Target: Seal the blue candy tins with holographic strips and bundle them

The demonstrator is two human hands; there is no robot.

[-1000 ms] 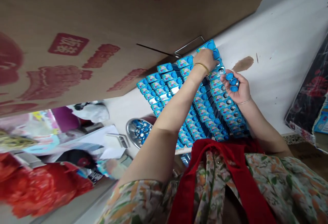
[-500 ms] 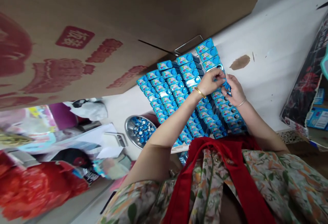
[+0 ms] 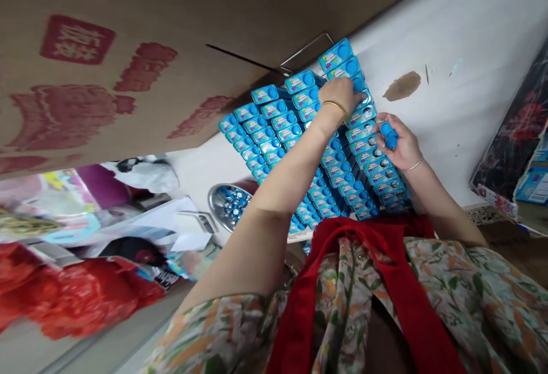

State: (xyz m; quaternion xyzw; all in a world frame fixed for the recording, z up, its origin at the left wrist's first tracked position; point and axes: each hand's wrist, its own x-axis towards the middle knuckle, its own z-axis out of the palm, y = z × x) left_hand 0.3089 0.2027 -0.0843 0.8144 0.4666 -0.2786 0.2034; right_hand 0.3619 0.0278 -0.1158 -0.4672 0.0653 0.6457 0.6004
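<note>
Rows of small blue boxes with printed labels stand packed together on a white surface. Many have a round blue cap at one end. In the rightmost row, several boxes show round uncapped openings instead. My left hand reaches over this row near its far end, fingers curled together and touching a box top at its round opening. What its fingertips pinch is hidden. Beside the same row, my right hand is palm up, its fingers curled around several loose blue caps.
A large cardboard box with red print looms along the far left side. A metal bowl of blue and silver pieces sits left of the rows. Red plastic bags lie lower left; a dark open carton stands at right.
My left hand has moved away from my right hand to a box farther up the rightmost row. My right hand has turned palm up, showing its blue caps. The view has shifted slightly.
</note>
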